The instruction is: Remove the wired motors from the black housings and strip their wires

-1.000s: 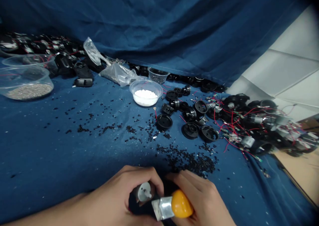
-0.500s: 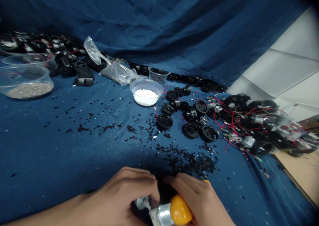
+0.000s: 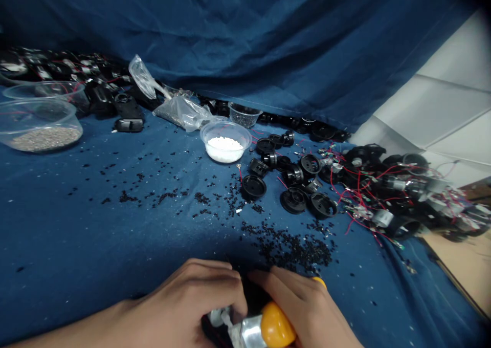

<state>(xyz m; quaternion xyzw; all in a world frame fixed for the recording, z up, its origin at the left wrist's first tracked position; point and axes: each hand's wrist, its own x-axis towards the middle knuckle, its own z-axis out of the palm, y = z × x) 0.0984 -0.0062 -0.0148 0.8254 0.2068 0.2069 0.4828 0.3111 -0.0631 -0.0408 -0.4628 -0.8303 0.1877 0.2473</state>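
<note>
Our left hand (image 3: pixel 180 302) has closed further over the small motor (image 3: pixel 218 317), now mostly hidden beneath its fingers, while the yellow-capped metal piece (image 3: pixel 264 331) in our right hand (image 3: pixel 303 307) has dropped lower, beside the grip.

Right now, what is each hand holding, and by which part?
The right hand grips a silver tube by its yellow end; the left hand covers a dark part, its hold hidden.

The left forearm (image 3: pixel 84 330) reaches in low from the lower left, and the left hand (image 3: pixel 195 299) is curled closed with its knuckles up. The right hand (image 3: pixel 303 307) sits just beside it at the bottom edge, its fingers (image 3: pixel 291 284) bent inward, both hands nearly touching.
</note>
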